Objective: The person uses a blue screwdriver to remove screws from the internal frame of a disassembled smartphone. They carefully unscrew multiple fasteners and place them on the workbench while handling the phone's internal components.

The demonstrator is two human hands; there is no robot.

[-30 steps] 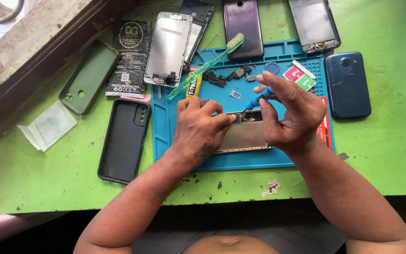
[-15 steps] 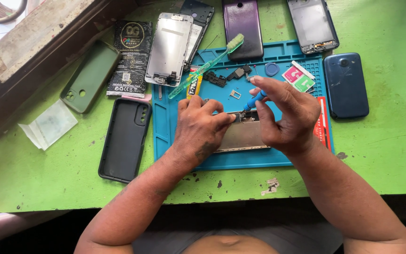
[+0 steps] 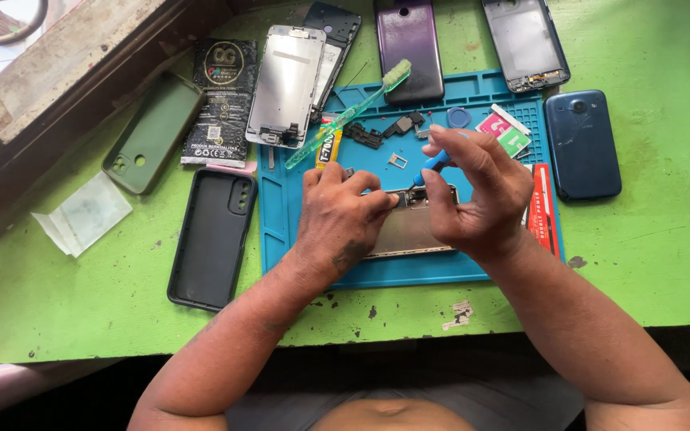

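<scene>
Blue-handled screwdriver (image 3: 433,164), pinched in the right hand (image 3: 477,195), slants down-left, seemingly onto the top edge of the opened phone (image 3: 409,227), which the left hand (image 3: 345,219) presses flat.

Far left of your left hand (image 3: 341,219), a black pouch (image 3: 220,100); beyond your right hand (image 3: 477,195), red-green packets (image 3: 505,132); right, a red pack (image 3: 542,209).

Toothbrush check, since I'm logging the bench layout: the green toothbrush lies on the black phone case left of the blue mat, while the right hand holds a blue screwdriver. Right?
Not quite. In the head view the green toothbrush lies across the top of the blue mat, not on the black phone case. The right hand does hold the blue screwdriver.
</scene>
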